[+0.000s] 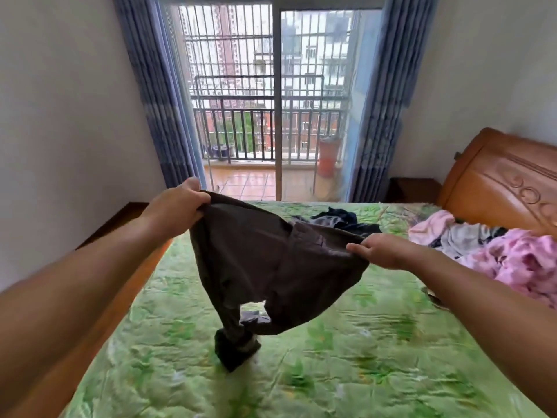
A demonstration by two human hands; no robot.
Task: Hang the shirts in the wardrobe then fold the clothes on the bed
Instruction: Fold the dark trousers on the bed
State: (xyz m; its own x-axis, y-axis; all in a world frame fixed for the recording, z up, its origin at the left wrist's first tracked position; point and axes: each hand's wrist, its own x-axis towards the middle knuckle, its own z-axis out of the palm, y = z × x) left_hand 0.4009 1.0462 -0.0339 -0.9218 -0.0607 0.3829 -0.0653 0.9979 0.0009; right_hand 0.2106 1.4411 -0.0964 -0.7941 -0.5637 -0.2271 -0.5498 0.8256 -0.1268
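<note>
I hold a pair of dark brown trousers [271,263] up over the bed [361,357], which has a green floral cover. My left hand [177,206] grips one end of the waistband, higher and farther away. My right hand [382,250] pinches the other end, lower and to the right. The legs hang down bunched, and their ends touch the cover. A dark garment [340,220] lies crumpled at the far side of the bed. A heap of pink, white and grey clothes [494,251] lies at the right near the headboard.
An orange wooden headboard [500,188] stands at the right, with a dark bedside table [414,190] beside it. A wooden bed frame [120,282] runs along the left, close to the white wall. Ahead, a glass sliding door [277,116] with blue curtains opens to a barred balcony.
</note>
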